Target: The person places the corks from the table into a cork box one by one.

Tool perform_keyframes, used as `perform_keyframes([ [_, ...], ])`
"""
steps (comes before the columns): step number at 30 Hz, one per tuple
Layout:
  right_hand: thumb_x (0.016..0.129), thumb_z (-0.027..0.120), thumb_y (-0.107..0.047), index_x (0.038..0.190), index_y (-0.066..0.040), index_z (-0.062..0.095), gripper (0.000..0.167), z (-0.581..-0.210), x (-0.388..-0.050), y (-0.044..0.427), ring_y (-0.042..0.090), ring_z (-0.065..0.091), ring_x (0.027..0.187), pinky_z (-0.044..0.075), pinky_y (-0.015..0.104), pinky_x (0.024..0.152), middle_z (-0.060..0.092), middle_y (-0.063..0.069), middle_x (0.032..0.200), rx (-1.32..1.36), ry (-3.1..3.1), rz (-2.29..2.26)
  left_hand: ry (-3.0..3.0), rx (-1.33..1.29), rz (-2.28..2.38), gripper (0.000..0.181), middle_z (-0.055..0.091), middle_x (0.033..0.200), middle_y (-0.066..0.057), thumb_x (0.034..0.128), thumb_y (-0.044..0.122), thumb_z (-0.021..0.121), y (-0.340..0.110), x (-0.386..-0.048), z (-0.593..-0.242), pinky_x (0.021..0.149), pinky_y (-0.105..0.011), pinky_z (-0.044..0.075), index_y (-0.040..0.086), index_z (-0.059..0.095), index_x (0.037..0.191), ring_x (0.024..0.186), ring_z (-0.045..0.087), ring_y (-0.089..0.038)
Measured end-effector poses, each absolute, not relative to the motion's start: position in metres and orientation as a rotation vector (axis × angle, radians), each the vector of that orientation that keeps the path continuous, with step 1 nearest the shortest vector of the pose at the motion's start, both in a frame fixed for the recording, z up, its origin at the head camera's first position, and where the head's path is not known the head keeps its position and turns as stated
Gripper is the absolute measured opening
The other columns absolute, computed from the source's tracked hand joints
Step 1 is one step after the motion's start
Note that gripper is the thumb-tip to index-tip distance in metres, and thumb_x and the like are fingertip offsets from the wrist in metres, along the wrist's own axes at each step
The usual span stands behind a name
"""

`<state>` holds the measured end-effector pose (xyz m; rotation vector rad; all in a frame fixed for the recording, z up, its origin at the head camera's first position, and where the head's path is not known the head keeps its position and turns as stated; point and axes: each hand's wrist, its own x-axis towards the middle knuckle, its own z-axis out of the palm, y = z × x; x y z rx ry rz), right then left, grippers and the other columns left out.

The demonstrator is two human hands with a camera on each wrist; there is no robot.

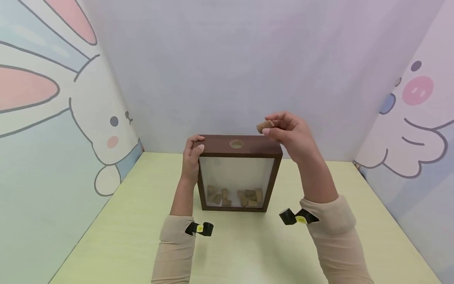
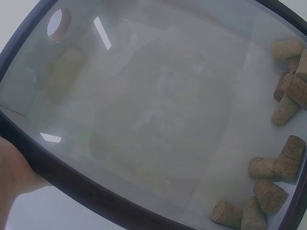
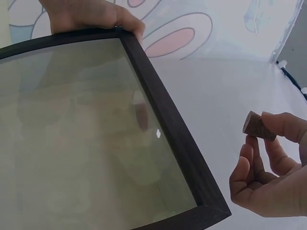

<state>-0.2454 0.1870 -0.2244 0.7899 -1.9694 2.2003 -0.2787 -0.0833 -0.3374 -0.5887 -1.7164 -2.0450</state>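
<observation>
A dark brown wooden shadow box (image 1: 235, 152) with a clear front pane stands upright on the table, a round hole (image 1: 236, 144) in its top. My left hand (image 1: 192, 159) grips its upper left corner, thumb and fingers over the top edge. Above the box's top right end, my right hand (image 1: 289, 134) pinches a tan cork (image 1: 265, 126) between thumb and fingers, apart from the box. The right wrist view shows this cork (image 3: 259, 126) held at the fingertips. Several corks (image 2: 270, 195) lie in loose groups along the bottom inside the box, behind the pane.
Pale yellow-green table surface (image 1: 124, 228) surrounds the box. A plain light wall (image 1: 213, 71) rises behind, and side panels carry a cartoon rabbit (image 1: 95, 118) at left and a cartoon pig (image 1: 411, 130) at right. Black wrist cameras (image 1: 298, 217) sit on both sleeves.
</observation>
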Motion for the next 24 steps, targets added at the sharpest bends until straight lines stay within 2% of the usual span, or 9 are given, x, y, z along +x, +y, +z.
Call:
perform_keyframes([
  [2,0.084,0.062,0.004,0.102,-0.007,0.063,0.021,-0.221,-0.249,0.184,0.019,0.057,0.081,0.037,0.027,0.059,0.067,0.006,0.092,0.836,-2.030,2.171,-1.719,-0.585,-2.044,0.027,0.040,0.127,-0.006,0.0871,0.022,0.046,-0.083,-0.279,-0.338,0.091,-0.036,0.025,0.012,0.049,0.112,0.110,0.037,-0.020],
  [6,0.085,0.063,0.001,0.103,-0.009,0.064,0.021,-0.218,-0.256,0.178,0.024,0.057,0.086,0.040,0.029,0.062,0.067,0.007,0.091,0.881,-2.132,2.123,-1.716,-0.600,-2.047,0.033,0.041,0.124,-0.004,0.0878,0.021,0.045,-0.082,-0.280,-0.338,0.089,-0.035,0.027,0.004,0.046,0.115,0.106,0.038,-0.019],
  [8,0.085,0.063,0.001,0.104,-0.010,0.064,0.022,-0.218,-0.260,0.175,0.024,0.058,0.083,0.039,0.030,0.063,0.067,0.007,0.092,0.890,-2.160,2.120,-1.711,-0.602,-2.051,0.034,0.041,0.122,-0.003,0.0877,0.022,0.046,-0.082,-0.280,-0.338,0.089,-0.034,0.028,0.003,0.045,0.116,0.105,0.039,-0.019],
  [10,0.085,0.062,0.001,0.105,-0.009,0.064,0.022,-0.219,-0.263,0.170,0.023,0.054,0.072,0.037,0.031,0.061,0.067,0.007,0.092,0.886,-2.197,2.112,-1.709,-0.604,-2.055,0.033,0.042,0.120,-0.004,0.0874,0.023,0.047,-0.082,-0.280,-0.338,0.088,-0.035,0.028,0.005,0.047,0.115,0.104,0.040,-0.020],
  [13,0.084,0.062,0.001,0.106,-0.006,0.062,0.023,-0.219,-0.269,0.163,0.021,0.044,0.064,0.034,0.031,0.059,0.066,0.008,0.093,0.865,-2.275,2.087,-1.711,-0.600,-2.057,0.031,0.042,0.121,-0.004,0.0868,0.025,0.047,-0.081,-0.281,-0.338,0.089,-0.035,0.026,0.009,0.048,0.114,0.106,0.039,-0.019],
  [18,0.084,0.064,-0.003,0.112,-0.002,0.060,0.028,-0.217,-0.275,0.154,0.025,0.047,0.075,0.037,0.032,0.063,0.064,0.010,0.099,0.819,-2.477,1.959,-1.711,-0.610,-2.055,0.033,0.042,0.120,-0.004,0.0869,0.025,0.047,-0.081,-0.280,-0.339,0.089,-0.035,0.026,0.007,0.047,0.115,0.105,0.039,-0.019],
  [24,0.084,0.063,-0.003,0.111,-0.006,0.061,0.027,-0.209,-0.282,0.147,0.026,0.055,0.090,0.040,0.035,0.070,0.065,0.010,0.104,0.733,-2.728,1.856,-1.720,-0.596,-2.054,0.032,0.042,0.122,-0.003,0.0865,0.026,0.048,-0.080,-0.278,-0.339,0.091,-0.035,0.025,0.010,0.048,0.114,0.109,0.037,-0.017],
])
